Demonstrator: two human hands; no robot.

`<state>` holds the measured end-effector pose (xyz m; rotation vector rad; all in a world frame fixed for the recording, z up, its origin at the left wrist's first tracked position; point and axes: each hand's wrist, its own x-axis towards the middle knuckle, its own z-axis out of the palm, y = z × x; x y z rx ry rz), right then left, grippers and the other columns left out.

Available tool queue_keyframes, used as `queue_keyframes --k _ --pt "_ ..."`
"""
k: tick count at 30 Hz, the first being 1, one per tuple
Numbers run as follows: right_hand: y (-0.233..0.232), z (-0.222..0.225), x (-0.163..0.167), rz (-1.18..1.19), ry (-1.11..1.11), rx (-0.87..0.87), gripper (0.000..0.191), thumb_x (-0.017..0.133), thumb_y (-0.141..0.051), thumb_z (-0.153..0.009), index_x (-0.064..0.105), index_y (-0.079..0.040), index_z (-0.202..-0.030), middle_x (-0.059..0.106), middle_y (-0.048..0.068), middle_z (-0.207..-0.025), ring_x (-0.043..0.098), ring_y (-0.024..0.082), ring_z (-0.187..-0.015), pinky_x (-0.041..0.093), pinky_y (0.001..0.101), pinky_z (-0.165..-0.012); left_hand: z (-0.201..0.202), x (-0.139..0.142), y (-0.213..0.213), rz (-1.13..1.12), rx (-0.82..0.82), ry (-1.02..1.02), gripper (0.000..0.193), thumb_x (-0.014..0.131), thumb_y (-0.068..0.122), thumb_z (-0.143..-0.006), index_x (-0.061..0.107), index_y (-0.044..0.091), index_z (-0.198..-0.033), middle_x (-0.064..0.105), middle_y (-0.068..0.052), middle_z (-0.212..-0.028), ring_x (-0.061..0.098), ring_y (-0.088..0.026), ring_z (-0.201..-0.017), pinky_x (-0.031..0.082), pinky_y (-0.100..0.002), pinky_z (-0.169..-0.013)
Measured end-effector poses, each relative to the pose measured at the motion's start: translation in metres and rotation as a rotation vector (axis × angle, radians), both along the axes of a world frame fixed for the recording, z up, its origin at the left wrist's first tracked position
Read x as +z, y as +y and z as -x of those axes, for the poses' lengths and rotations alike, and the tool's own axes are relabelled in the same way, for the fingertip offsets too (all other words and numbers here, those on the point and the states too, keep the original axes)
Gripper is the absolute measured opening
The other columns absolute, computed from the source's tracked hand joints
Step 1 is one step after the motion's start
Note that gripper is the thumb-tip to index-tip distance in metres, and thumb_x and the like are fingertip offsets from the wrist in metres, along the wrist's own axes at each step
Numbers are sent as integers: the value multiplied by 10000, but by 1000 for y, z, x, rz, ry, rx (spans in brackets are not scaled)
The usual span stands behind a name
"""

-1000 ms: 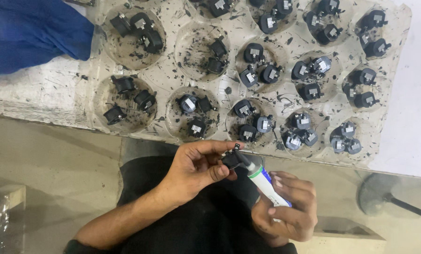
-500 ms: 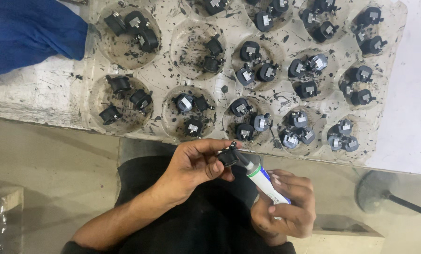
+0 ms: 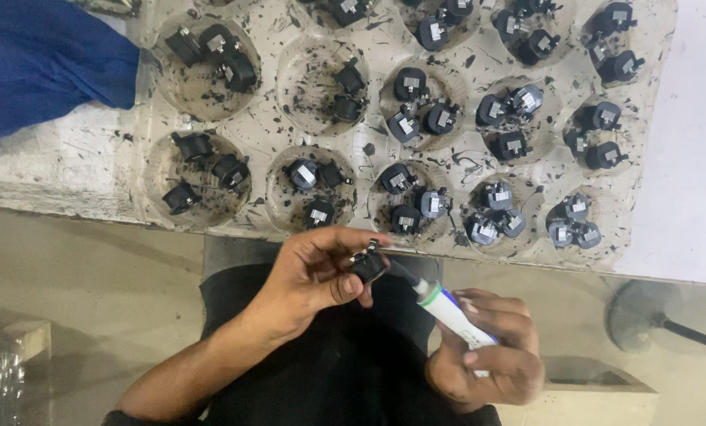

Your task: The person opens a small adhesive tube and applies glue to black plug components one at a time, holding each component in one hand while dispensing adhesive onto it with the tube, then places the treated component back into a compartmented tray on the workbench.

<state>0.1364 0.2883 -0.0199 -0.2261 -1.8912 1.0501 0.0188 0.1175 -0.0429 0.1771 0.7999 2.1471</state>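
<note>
A small black part (image 3: 366,264) sits pinched in the left hand (image 3: 313,280), held above the lap just off the near edge of the surface (image 3: 688,197). The right hand (image 3: 487,359) wraps a white tube (image 3: 451,314) whose dark nozzle touches the part. Beyond lies a clear tray (image 3: 262,130) (round wells holding similar black parts), with blue cloth (image 3: 41,63) at the far-left corner.

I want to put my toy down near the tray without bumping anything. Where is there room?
Free: the white tabletop right of the dimpled tray, and the strip below the blue cloth. Crowded: every tray cup holds black parts. The left hand and right hand fill the near edge.
</note>
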Motion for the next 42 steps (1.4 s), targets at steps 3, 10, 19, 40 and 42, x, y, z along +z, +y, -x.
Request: queue_keyframes --k 3,10,19,40,42 --pt "3 7 -8 68 239 -98 392 781 7 -876 411 -86 -964 633 121 -894 694 279 -694 617 345 -617 36 12 -5 263 216 440 442 839 -31 -872 659 -13 -1276 706 -130 -1236 734 -185 -1031 680 -337 -910" --pt "9 7 -6 110 249 -14 325 758 21 -870 462 -92 -938 626 148 -890 649 259 -718 614 348 -644 156 25 0 810 372 1019 446 930 21 -791 728 109 -1179 739 -39 -1087 674 -118 -756 586 -243 -644" --pt "3 -2 -3 147 131 -22 315 764 21 -897 475 -101 -932 612 125 -894 661 272 -778 600 355 -707 198 1 1 1184 444 1714 359 952 195 -713 769 157 -1020 691 13 -901 665 -261 -889 533 -421 -750" --pt "2 -1 3 92 4 26 317 767 14 -901 474 -101 -941 631 150 -957 680 273 -865 589 356 -760 182 23 30 1126 24 1856 350 883 139 -701 740 126 -1020 610 -81 -962 670 -317 -883 555 -465 -729" --pt "3 -2 3 86 -17 27 328 772 16 -902 468 -102 -938 630 149 -953 674 265 -859 589 354 -762 184 25 32 1071 40 1859 307 892 157 -688 734 127 -949 606 -80 -952 672 -305 -882 554 -458 -712"
